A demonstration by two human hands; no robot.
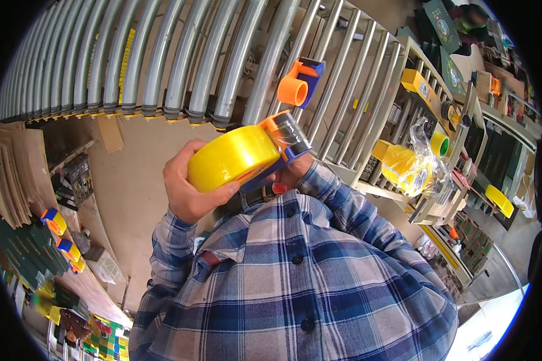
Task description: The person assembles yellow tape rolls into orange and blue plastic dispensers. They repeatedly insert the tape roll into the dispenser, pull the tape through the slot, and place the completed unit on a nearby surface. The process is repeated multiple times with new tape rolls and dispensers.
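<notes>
A large roll of yellow packing tape [232, 157] sits on a tape dispenser [278, 161] with a blue frame, an orange part and a dark blade end, held in front of my chest. My left hand [190, 188] grips the roll from its left side, thumb below and fingers over the far edge. Behind the dispenser's lower right, my right hand [295, 172] closes on it; most of its fingers are hidden. Clear film shows at the blade end. Just beyond, a second blue and orange dispenser [295, 89] lies on the rollers with no yellow roll on it.
A roller conveyor [186, 57] curves across the far side. On the right, yellow tape rolls in clear plastic wrap [408, 165] rest on a rack. At left stand stacked cardboard sheets [24, 174], dark green boxes [27, 253] and more dispensers [55, 221].
</notes>
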